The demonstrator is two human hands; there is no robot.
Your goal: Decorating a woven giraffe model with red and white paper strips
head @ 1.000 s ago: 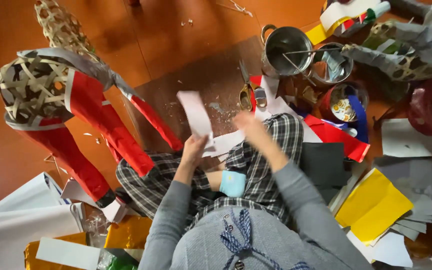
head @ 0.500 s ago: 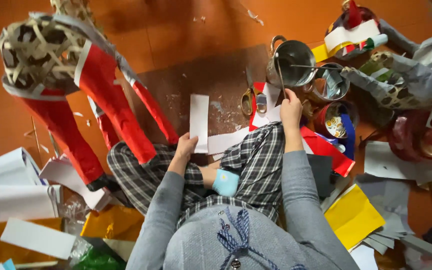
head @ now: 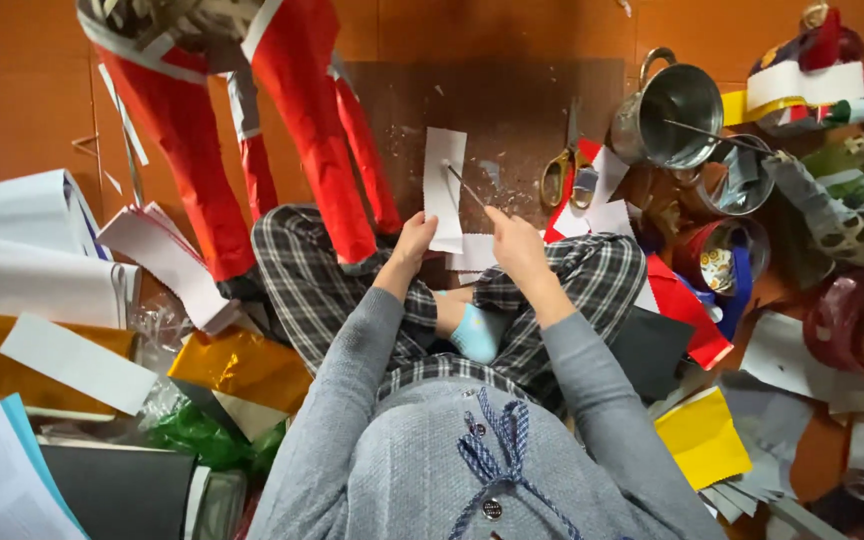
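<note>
Left hand point(head: 414, 243): grip closed on the lower edge of a white strip point(head: 444, 188), which stands upright above the lap.
Right hand point(head: 514, 243): grip closed on a thin brush point(head: 466, 187) whose tip touches the strip's upper part. Half a second ago this hand was stretched away right toward the tins, with no brush on the strip; now it is back just beside the left hand. The view has also tilted, so the red figure sits higher in the picture.

Under both grips: more white paper point(head: 474, 253) on plaid trousers point(head: 302, 290).
Near left of the grips: red paper legs point(head: 317, 130) of a woven figure, standing on the floor.
Just beyond the grips: brown board point(head: 512, 100), dusted with scraps.
Right of the brush grip: yellow-handled scissors point(head: 558, 170), then a metal pot point(head: 677, 115) with a stick across its mouth, and a round tin point(head: 717, 255) with a blue band and patterned lid.
Lower right: yellow sheet point(head: 702, 438), rectangular, on grey papers.
Far left: gold foil pack point(head: 242, 365), green wrap point(head: 192, 435), white rolls point(head: 22, 215).
</note>
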